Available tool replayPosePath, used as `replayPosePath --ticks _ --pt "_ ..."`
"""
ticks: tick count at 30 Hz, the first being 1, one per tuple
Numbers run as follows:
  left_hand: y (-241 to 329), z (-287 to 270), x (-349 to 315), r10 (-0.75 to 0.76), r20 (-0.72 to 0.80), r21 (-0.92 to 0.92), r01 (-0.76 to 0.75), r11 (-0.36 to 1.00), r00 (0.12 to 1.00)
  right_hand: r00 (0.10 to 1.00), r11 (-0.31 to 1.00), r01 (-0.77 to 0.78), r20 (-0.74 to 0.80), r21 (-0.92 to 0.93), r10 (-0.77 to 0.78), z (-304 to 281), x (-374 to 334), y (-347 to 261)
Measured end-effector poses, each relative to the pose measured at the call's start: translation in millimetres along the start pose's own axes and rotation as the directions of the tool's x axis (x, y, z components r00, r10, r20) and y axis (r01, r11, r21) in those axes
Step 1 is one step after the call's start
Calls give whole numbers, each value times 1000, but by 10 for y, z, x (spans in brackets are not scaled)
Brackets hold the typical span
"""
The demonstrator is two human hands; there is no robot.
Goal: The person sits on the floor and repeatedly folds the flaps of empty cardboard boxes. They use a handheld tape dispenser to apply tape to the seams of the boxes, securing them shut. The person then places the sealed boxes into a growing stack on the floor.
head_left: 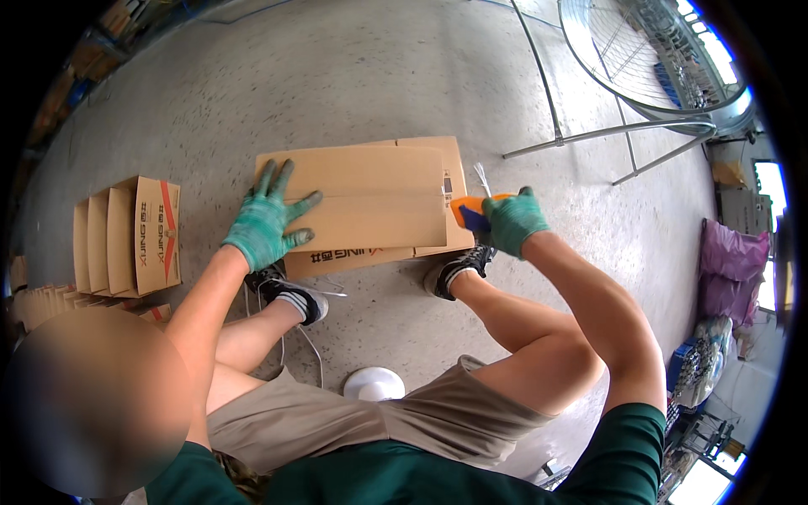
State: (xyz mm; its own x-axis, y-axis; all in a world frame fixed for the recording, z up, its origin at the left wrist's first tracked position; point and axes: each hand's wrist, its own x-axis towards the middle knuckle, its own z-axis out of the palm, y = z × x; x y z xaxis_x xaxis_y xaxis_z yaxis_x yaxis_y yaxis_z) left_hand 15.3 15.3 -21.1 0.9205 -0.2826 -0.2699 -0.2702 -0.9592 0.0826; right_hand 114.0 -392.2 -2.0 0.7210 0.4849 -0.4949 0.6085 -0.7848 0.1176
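My left hand, in a green glove, lies with fingers spread on the flat brown cardboard box. A seam between two flaps runs across the top of this box. Beneath it is another piece of cardboard, showing along the far and right edges. At the right end of the box, my gloved right hand is closed around an orange-and-blue tool, mostly covered by the fingers, so its exact kind is unclear. A thin white strand with a frayed end sticks up just beyond that hand.
Open cartons stand nested at the left, with more folded cardboard below. A large metal fan on tubular legs is at the far right. Purple sacks lie along the right side. A round white object sits between my legs.
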Motion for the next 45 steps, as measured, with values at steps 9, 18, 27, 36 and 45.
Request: replayPosePath --ticks 9,18,27,36,45 --pt "16 40 -38 -18 28 23 17 1000 999 787 684 -564 49 464 615 1279 855 -507" --pt "-12 7 -76 -29 25 21 29 999 999 559 351 130 -361 927 747 441 847 -722" --pt "-11 97 -43 -22 -42 -16 21 1000 999 751 941 -81 -601 328 274 17 1051 -1139" --pt "-276 798 -79 -633 -199 -966 -40 257 748 892 -370 -107 253 923 374 545 898 -776" --pt "-1016 -501 -876 -186 391 -785 221 -579 902 836 -619 525 -493 585 243 -290 591 -944"
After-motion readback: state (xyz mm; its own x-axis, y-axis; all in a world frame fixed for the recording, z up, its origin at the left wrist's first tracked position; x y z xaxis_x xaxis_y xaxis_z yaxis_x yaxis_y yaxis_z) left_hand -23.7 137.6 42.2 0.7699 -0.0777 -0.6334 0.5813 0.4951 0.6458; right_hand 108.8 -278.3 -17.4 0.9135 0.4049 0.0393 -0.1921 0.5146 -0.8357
